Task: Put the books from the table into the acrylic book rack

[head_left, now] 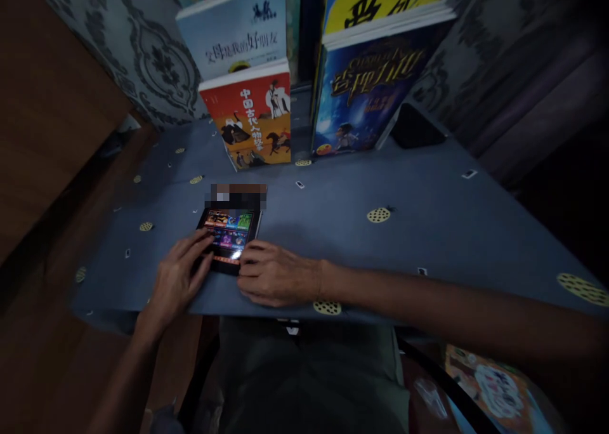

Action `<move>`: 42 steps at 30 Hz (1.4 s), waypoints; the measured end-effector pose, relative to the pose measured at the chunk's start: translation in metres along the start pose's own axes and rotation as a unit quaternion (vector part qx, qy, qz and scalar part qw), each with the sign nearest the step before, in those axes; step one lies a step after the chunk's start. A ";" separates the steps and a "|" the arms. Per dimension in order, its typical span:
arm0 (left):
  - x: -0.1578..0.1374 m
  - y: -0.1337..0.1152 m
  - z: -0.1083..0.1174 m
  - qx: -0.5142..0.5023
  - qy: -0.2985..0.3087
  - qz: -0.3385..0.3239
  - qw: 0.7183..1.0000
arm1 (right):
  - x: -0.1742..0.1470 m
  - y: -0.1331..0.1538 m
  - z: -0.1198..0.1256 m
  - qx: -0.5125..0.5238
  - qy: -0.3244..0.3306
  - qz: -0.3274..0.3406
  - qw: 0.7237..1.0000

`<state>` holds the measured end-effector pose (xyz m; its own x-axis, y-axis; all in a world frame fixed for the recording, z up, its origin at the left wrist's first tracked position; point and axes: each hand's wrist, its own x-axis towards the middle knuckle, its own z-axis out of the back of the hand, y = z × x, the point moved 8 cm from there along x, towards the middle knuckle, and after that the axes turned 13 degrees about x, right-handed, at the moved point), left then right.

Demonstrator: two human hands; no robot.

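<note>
A small dark tablet-like thing [229, 237] rests on the patterned tablecloth [323, 212], its glossy face showing a grid of colourful pictures. Its far end is blurred out by pixelation, and glare lies on its near right part. My left hand [178, 270] reaches over its left edge, fingers stretched onto the face and thumb apart from them near the lower corner. At the right edge, my right hand [278, 274] is closed, with curled fingers against the side near the lower right corner. The tips of those fingers are partly hidden.
Behind stand several upright books, among them a red-and-orange one [254, 120], a pale blue one [238, 34] and a dark blue one [366, 88]. A black object [419, 127] lies at the back right. A colourful printed package [499, 389] sits below the table at right.
</note>
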<state>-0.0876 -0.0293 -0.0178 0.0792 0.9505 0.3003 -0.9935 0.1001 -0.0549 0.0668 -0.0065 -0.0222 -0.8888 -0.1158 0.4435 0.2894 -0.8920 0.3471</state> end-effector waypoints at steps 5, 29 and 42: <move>0.002 0.024 -0.010 0.000 0.012 0.098 0.995 | -0.001 -0.011 0.005 0.034 -0.035 -0.048 0.998; 0.047 0.025 0.025 -0.264 -0.081 0.099 0.956 | -0.012 -0.044 0.029 0.253 -0.174 -0.182 0.934; 0.091 0.027 0.036 -0.221 -0.097 0.049 0.969 | -0.041 -0.096 0.058 0.523 -0.391 -0.183 0.735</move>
<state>-0.1105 0.0493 0.0421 -0.0735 0.8934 0.4431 -0.8596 0.1685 -0.4824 0.0964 0.1090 -0.0254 -0.6178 0.6998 0.3588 0.5600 0.0712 0.8254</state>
